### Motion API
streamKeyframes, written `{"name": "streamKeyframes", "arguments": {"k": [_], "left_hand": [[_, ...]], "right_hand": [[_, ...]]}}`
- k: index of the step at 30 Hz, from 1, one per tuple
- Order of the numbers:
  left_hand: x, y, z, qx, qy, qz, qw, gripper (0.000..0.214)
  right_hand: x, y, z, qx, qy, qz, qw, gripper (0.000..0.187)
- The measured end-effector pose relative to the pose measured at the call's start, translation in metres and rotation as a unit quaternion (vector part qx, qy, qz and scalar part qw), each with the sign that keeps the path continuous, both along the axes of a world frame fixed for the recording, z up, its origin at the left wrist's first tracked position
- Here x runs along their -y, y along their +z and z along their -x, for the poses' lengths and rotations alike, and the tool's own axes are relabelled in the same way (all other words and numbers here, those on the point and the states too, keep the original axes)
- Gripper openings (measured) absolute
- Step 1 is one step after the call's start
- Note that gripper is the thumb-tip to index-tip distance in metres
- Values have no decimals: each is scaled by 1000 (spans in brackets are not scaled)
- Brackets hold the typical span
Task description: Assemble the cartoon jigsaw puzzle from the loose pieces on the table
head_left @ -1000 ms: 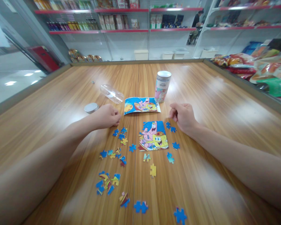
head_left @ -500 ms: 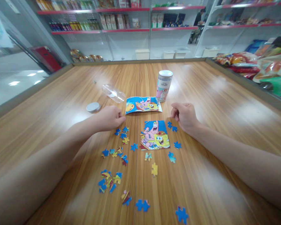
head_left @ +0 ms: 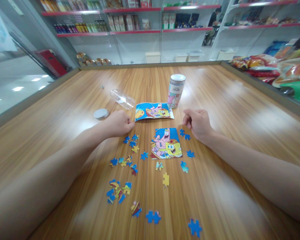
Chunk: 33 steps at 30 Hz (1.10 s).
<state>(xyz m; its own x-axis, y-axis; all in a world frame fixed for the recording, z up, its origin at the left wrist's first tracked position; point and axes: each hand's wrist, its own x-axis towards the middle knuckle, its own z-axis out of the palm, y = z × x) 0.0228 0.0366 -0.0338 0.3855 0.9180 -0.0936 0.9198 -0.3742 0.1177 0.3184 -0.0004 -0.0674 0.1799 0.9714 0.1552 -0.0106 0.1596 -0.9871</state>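
Observation:
Both my hands rest on the table as loose fists, with nothing showing in either. My left hand (head_left: 122, 123) lies beside the left edge of a picture sheet (head_left: 153, 111), behind several loose blue and yellow jigsaw pieces (head_left: 133, 144). On the other side, my right hand (head_left: 197, 122) is nearest to two blue jigsaw pieces (head_left: 187, 136). Between and a little in front of the hands lies a joined section of jigsaw puzzle (head_left: 167, 143), showing a pink starfish and a yellow sponge character. A yellow jigsaw piece (head_left: 166, 179) and other loose pieces are scattered nearer to me.
A printed can (head_left: 175, 93) with a silver lid stands upright behind the sheet. To the left lie a clear plastic cylinder (head_left: 122, 99) and a round silver lid (head_left: 101, 114). Packaged snacks (head_left: 262, 66) border the table at right; stocked shelves and a distant seated person are behind.
The view has shifted very slightly. My hands and the puzzle pieces keep their places on the table.

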Motion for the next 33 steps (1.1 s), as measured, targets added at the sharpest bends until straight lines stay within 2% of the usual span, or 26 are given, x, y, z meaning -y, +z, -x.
{"name": "streamKeyframes", "arguments": {"k": [11, 19, 33], "left_hand": [[-4, -2, -1, -12, 20, 11, 1000, 34], [-6, -7, 3, 35, 32, 11, 999, 35], [-4, -6, 3, 48, 35, 8, 998, 38]], "right_hand": [[-2, -2, 1, 5, -4, -4, 1000, 37], [-2, -2, 0, 6, -6, -4, 1000, 36], [-2, -3, 0, 4, -14, -5, 1000, 36]]}}
